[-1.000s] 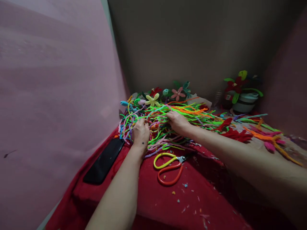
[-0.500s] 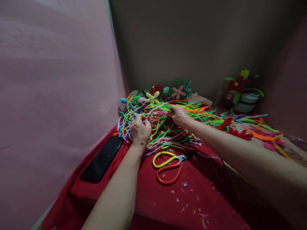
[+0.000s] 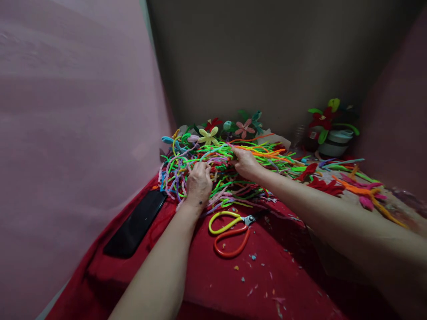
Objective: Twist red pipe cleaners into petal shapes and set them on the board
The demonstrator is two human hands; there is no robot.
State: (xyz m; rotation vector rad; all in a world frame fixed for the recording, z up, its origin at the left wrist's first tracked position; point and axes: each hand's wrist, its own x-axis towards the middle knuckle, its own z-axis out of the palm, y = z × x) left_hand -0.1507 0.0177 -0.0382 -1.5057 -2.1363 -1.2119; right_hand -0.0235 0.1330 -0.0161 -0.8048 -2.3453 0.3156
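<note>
A tangled heap of coloured pipe cleaners lies on a red cloth in the corner. My left hand rests on the heap's near left side, fingers curled into the strands. My right hand reaches into the middle of the heap and pinches green and orange strands. Finished pipe-cleaner flowers stand behind the heap.
Scissors with yellow and orange handles lie just in front of the heap. A black phone lies at the left on the cloth. A white pot with red flowers stands at the back right, red and orange pieces beside it. Walls close in on the left, back and right.
My left hand has shifted a little right into the strands. My right hand has moved slightly further back into the heap. The view has drifted a bit.
</note>
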